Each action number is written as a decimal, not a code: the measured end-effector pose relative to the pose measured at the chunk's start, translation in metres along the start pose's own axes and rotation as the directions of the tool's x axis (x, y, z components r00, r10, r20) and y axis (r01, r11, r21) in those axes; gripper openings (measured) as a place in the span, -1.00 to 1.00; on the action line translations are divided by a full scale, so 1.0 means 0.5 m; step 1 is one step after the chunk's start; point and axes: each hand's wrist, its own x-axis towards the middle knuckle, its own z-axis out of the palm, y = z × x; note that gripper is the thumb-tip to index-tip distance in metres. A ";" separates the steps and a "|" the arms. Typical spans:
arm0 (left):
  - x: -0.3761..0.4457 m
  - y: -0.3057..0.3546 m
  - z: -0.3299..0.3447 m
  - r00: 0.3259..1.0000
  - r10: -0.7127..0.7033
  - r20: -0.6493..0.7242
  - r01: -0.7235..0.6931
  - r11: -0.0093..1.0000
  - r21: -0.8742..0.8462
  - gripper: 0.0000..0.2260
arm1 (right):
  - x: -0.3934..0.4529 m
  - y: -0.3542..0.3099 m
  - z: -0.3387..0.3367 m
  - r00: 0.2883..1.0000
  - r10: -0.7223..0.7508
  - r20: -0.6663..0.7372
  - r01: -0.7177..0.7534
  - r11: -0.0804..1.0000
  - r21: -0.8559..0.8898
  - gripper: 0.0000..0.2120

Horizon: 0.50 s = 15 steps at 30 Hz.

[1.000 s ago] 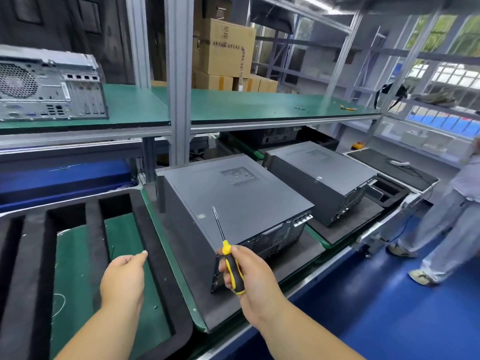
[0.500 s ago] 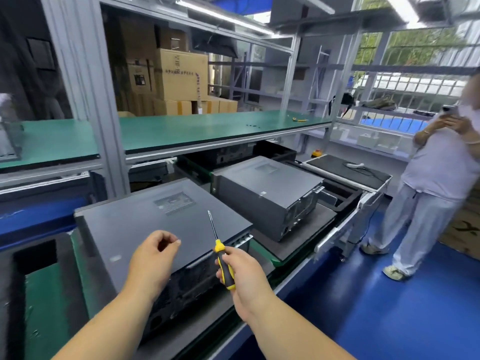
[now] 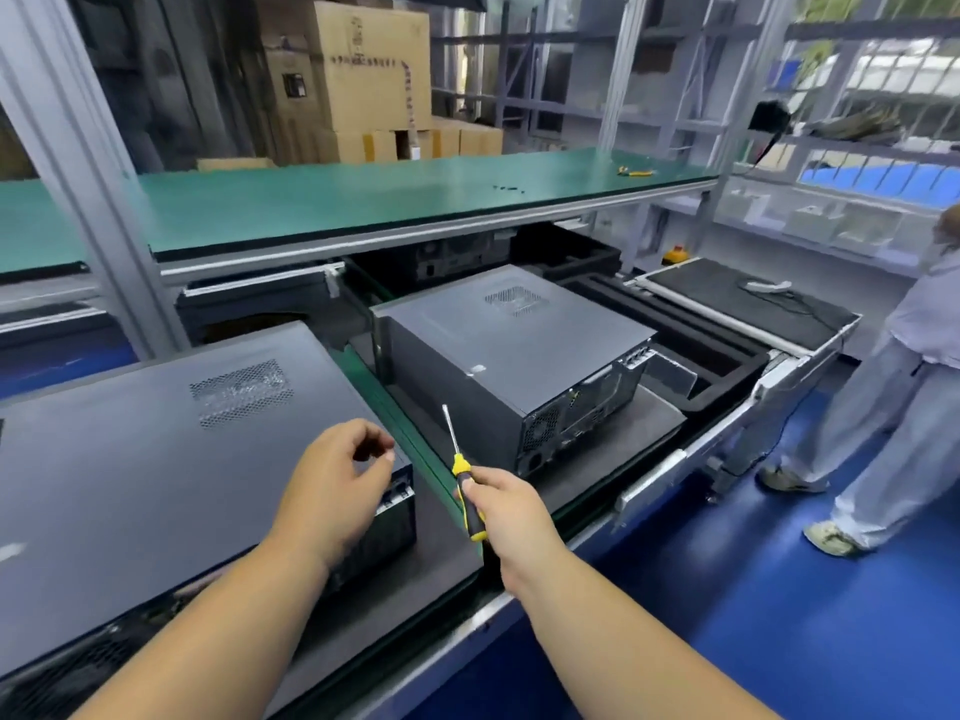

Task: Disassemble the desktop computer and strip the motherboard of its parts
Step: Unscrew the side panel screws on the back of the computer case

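Observation:
Two dark grey desktop computer cases lie on their sides on black foam mats. The nearer case fills the lower left, its side panel up. The second case sits to its right, rear ports facing me. My left hand hovers over the near case's right corner with fingers loosely curled, holding nothing. My right hand grips the yellow-and-black handle of a screwdriver, whose shaft points up between the two cases.
A green-topped upper shelf on aluminium posts overhangs the bench. Cardboard boxes stand behind it. Black foam trays and a black mat lie to the right. A person stands on the blue floor at right.
My view has swung right, so both cases slid left in the frame. My left hand moved to the near case's right corner. My right hand keeps holding the screwdriver upright.

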 end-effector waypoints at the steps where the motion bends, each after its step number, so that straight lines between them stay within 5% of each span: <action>1: 0.006 -0.004 0.005 1.000 0.010 -0.006 -0.010 0.999 0.041 -0.86 | 0.024 0.009 -0.006 1.000 0.012 0.013 -0.012 1.000 -0.018 -0.85; 5: 0.024 -0.030 -0.001 1.000 0.024 -0.015 -0.019 0.963 0.269 -0.88 | 0.114 0.047 -0.014 0.996 0.058 0.070 -0.042 0.976 -0.216 -0.74; 11: 0.018 -0.082 -0.030 0.978 -0.075 0.195 -0.062 0.788 0.612 -0.24 | 0.211 0.102 0.009 0.990 0.056 0.133 0.046 0.751 -0.659 -0.69; 15: 0.025 -0.093 -0.019 0.983 -0.049 0.177 -0.080 0.751 0.656 -0.13 | 0.262 0.116 0.024 0.990 0.005 0.139 0.106 0.623 -0.775 -0.71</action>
